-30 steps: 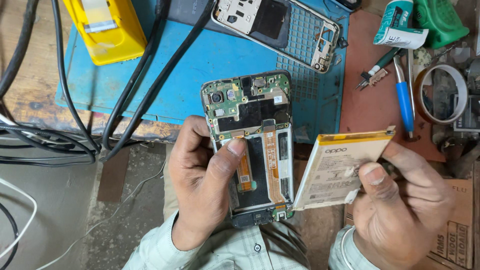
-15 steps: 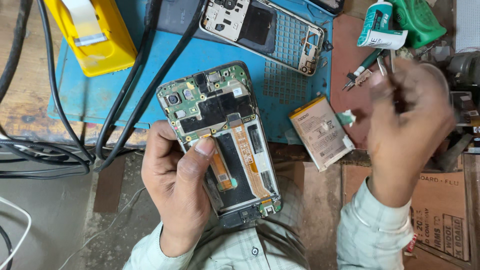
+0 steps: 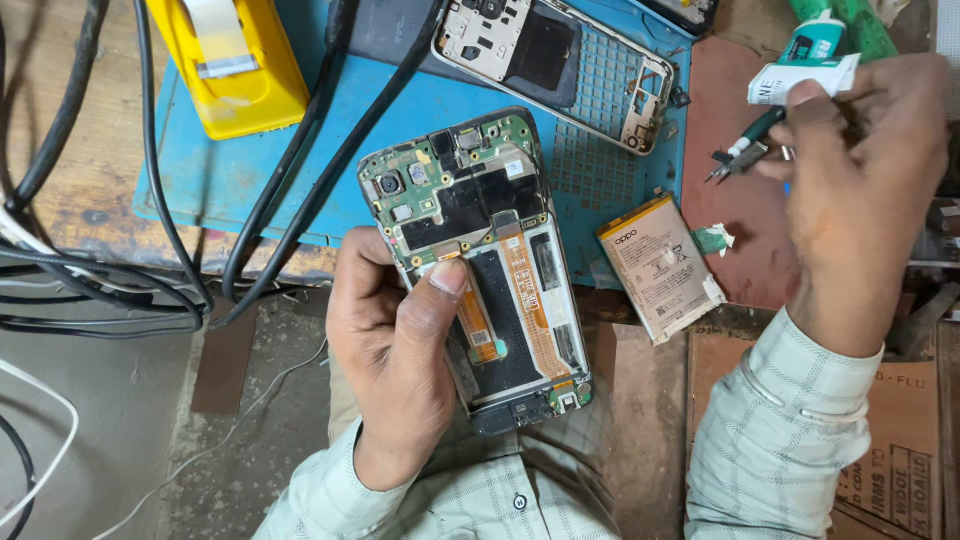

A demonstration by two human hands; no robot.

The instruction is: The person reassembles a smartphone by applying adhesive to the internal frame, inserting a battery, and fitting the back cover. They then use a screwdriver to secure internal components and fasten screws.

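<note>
Green circuit board bared, the opened phone [image 3: 478,265] is resting over the bench edge, clasped in the left hand [image 3: 395,350], looking light, rigid and fragile, best held by its rim, while the right hand [image 3: 860,190] is closing on a tube [image 3: 805,80].

A worn wooden bench [image 3: 90,190] carries a blue mat [image 3: 420,130] and, to its right, a reddish-brown mat [image 3: 740,240]. On the blue mat lie a yellow box [image 3: 235,65] at the upper left, a bare phone frame [image 3: 560,65] at the top, and a battery [image 3: 660,265] at the lower right edge. Black cables [image 3: 300,160] cross the blue mat and run off the bench's left side. Tweezers [image 3: 740,160] and a glue tube [image 3: 805,70] lie on the reddish-brown mat.
</note>
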